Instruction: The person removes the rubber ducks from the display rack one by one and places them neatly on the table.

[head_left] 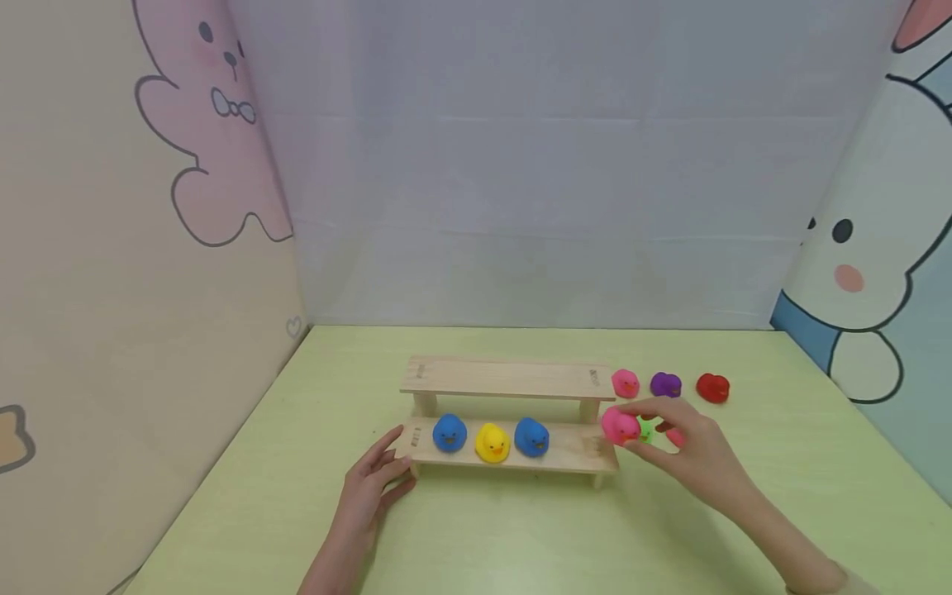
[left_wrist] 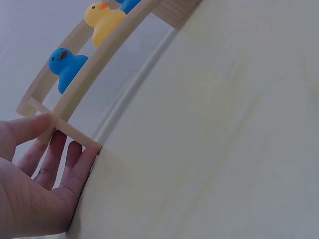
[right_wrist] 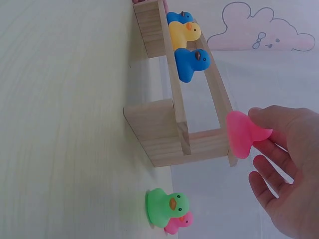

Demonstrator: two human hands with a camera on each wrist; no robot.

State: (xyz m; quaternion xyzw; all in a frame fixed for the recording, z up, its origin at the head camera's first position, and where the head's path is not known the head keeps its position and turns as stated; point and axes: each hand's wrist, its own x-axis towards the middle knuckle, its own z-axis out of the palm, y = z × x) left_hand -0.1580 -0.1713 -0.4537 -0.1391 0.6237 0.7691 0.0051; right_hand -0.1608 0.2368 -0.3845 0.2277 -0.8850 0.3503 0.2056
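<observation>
A two-tier wooden shelf (head_left: 506,378) stands on the table. On its lower step sit a blue duck (head_left: 449,433), a yellow duck (head_left: 492,444) and another blue duck (head_left: 531,437). My left hand (head_left: 362,493) grips the left end of the lower step, the thumb (left_wrist: 32,128) against the board and the fingers by the leg. With thumb and fingertips, my right hand (head_left: 699,454) pinches a pink rubber duck (head_left: 619,426) near the right end of the shelf. Close behind that hand are a green duck (right_wrist: 164,206) and a pinkish-red duck (head_left: 675,437), both partly hidden.
Right of the upper tier, a pink duck (head_left: 625,383), a purple duck (head_left: 665,384) and a red duck (head_left: 713,387) stand on the pale green table (head_left: 521,537). A white backdrop (head_left: 535,207) and printed side walls surround the table.
</observation>
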